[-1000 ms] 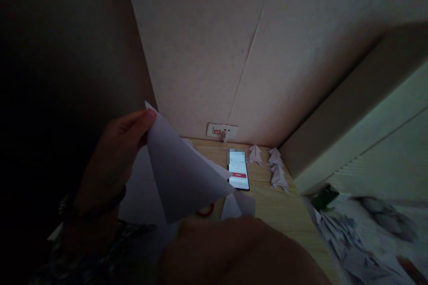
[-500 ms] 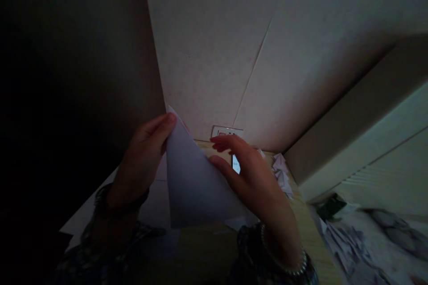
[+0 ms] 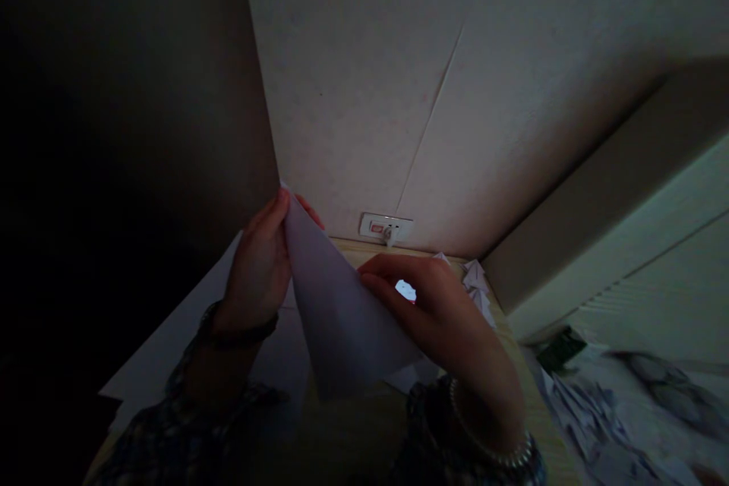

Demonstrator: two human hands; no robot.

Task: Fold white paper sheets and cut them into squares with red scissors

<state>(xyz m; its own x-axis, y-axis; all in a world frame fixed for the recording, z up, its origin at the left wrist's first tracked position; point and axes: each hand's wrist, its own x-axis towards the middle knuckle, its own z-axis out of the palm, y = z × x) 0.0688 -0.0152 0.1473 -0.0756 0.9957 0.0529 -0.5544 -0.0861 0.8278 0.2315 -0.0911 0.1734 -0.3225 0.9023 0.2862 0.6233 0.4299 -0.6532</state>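
A folded sheet of white paper [image 3: 342, 319] is held up in front of me, its upper edge slanting down to the right. My left hand [image 3: 259, 262] pinches its top corner, thumb on the near side and fingertips showing behind it. My right hand [image 3: 436, 296] grips the slanted edge lower down, between thumb and fingers. Behind the right hand, part of a lit phone screen [image 3: 405, 290] shows. More white paper [image 3: 187, 319] lies under and beside my left forearm.
A wall socket [image 3: 386, 228] with a plug in it sits just above the wooden table [image 3: 532, 395]. Folded paper pieces [image 3: 477, 285] lie at the table's back right. Beyond its right edge are a heap of folded papers [image 3: 592, 414] and a green packet [image 3: 561, 349].
My right hand has closed from spread fingers onto the paper's slanted edge and dropped slightly. The paper has tilted, and my left fingers now show behind its top edge.
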